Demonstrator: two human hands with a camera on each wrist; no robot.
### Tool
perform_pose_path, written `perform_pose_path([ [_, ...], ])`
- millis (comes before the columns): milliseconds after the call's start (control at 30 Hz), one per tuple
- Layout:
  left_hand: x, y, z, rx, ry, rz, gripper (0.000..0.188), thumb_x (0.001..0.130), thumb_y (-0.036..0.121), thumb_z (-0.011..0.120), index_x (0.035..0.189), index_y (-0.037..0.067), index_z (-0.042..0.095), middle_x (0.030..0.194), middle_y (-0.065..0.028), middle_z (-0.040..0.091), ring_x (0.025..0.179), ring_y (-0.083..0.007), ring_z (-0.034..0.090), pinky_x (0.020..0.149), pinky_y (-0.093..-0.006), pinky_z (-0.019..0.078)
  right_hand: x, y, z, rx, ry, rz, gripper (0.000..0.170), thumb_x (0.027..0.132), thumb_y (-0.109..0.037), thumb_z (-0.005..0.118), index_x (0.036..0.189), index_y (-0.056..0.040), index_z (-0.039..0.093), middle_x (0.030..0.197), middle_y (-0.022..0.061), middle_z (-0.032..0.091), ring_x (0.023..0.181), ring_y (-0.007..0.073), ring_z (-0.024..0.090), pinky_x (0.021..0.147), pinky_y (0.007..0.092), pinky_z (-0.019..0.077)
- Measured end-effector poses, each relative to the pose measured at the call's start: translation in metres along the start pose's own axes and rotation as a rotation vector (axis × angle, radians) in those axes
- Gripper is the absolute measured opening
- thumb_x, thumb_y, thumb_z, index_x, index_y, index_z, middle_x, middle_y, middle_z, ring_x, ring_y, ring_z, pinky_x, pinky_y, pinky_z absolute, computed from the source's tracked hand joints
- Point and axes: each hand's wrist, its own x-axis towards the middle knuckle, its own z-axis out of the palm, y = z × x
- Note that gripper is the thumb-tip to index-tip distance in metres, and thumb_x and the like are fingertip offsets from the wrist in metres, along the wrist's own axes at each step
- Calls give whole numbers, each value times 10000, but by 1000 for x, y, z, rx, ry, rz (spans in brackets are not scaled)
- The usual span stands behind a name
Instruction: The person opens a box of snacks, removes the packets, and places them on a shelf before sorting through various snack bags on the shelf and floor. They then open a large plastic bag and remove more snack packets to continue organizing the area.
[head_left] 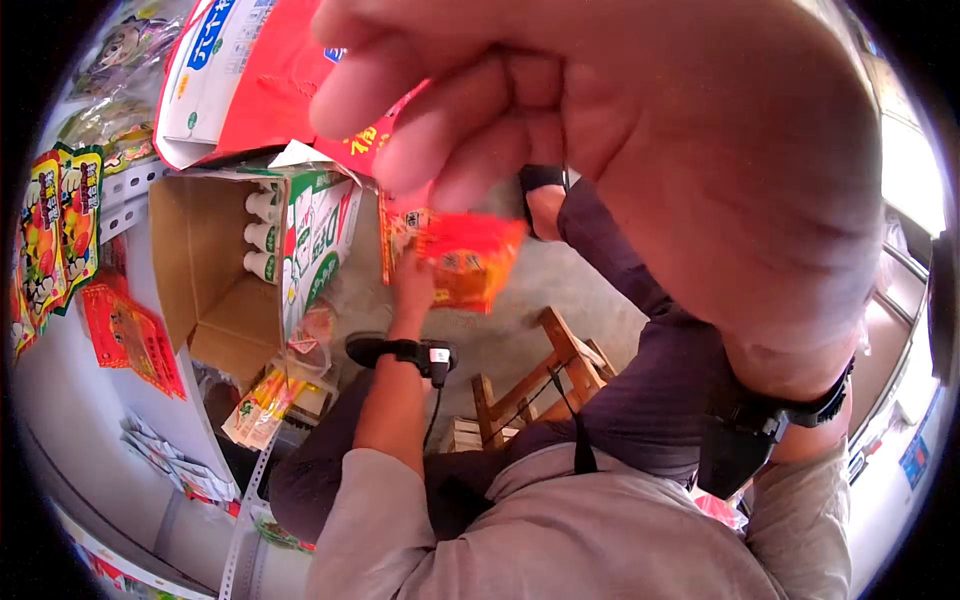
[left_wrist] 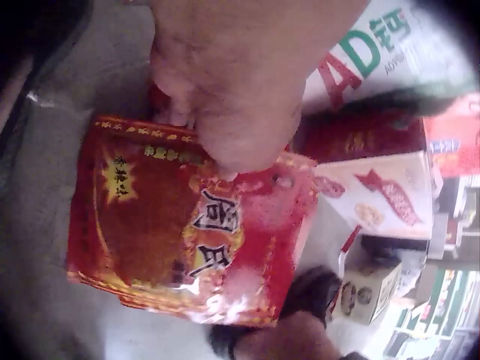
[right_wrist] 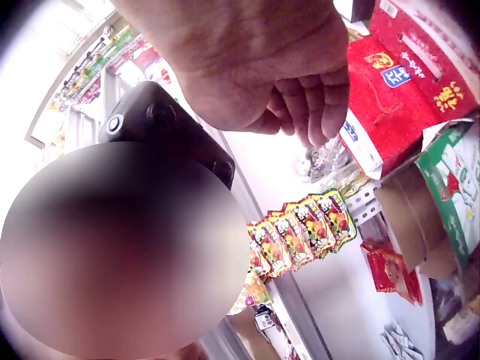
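Observation:
My left hand [head_left: 412, 290] grips several flat red snack packets [head_left: 472, 262] by their edge, low in front of my knees. Thumb and fingers pinch the top of the packets [left_wrist: 172, 217] in the left wrist view, and the glossy printed front hangs below. Large and close to the head camera, my right hand [head_left: 620, 130] is raised with its fingers loosely bent and nothing in them. The right wrist view shows the same hand [right_wrist: 262, 67] high up, overlapping the red gift box [right_wrist: 394, 97] behind it.
An opened carton [head_left: 215, 270] with white bottles inside stands to the left. Colourful snack bags [head_left: 62, 220] and red packets [head_left: 130, 335] hang on the shelf side. A small wooden stool [head_left: 570, 355] stands on the floor between my legs.

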Motion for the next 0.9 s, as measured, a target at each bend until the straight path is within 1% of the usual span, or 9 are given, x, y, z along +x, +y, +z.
perform_pose_path([
  [200,38,-18,-52,192,-13,-200,336,891,218,708,1138,-3,655,1204,-263,625,1115,-425,605,969,-503,487,0,0,5,0,-6,-3,283,927,-263,642,966,3,729,843,149,740,757,205,726,724,350,588],
  [300,45,-60,-22,224,178,-8,308,881,210,711,1107,4,669,1089,-232,684,993,-405,658,892,-496,519,2,0,5,1,-6,-5,284,925,-265,644,964,3,730,841,151,741,756,207,727,724,352,589],
  [400,58,-25,-50,178,-162,-327,302,871,218,732,1098,24,688,933,-194,720,857,-370,693,802,-467,543,2,1,4,4,-5,-7,285,922,-267,646,962,3,731,839,153,742,755,209,729,723,354,590],
  [500,54,-12,-66,-47,-244,-368,277,870,208,749,1088,44,706,871,-188,727,808,-349,704,768,-454,544,2,-1,2,7,2,-20,286,920,-268,648,960,3,733,838,155,743,754,211,731,722,356,591],
  [600,42,26,-85,-33,-246,-200,285,873,203,759,1103,42,706,884,-202,721,820,-344,709,756,-444,540,0,-3,-1,18,26,-44,288,917,-270,650,958,2,734,836,156,744,753,213,732,722,358,593],
  [633,37,46,-95,-95,-312,-230,262,893,169,735,1125,53,697,948,-203,719,876,-350,704,787,-446,540,1,-2,-1,23,41,-53,288,916,-270,651,957,2,734,835,157,744,753,214,733,721,359,593],
  [733,7,114,-132,11,-303,10,246,926,151,698,1125,9,671,1127,-225,699,985,-342,689,865,-437,531,5,5,2,61,105,-80,290,914,-272,652,956,2,736,833,159,745,752,216,735,721,361,594],
  [833,-29,167,-181,-10,-173,270,267,927,116,678,1175,19,653,1186,-215,661,1068,-407,636,923,-420,504,12,28,18,143,215,-217,305,893,-311,669,922,-16,742,798,152,736,742,242,733,729,377,583],
  [900,-53,211,-237,-84,-151,263,287,954,95,658,1225,2,632,1213,-190,674,1109,-364,648,961,-404,499,11,33,20,199,238,-296,316,883,-336,680,915,-30,749,794,140,735,742,258,732,735,382,576],
])
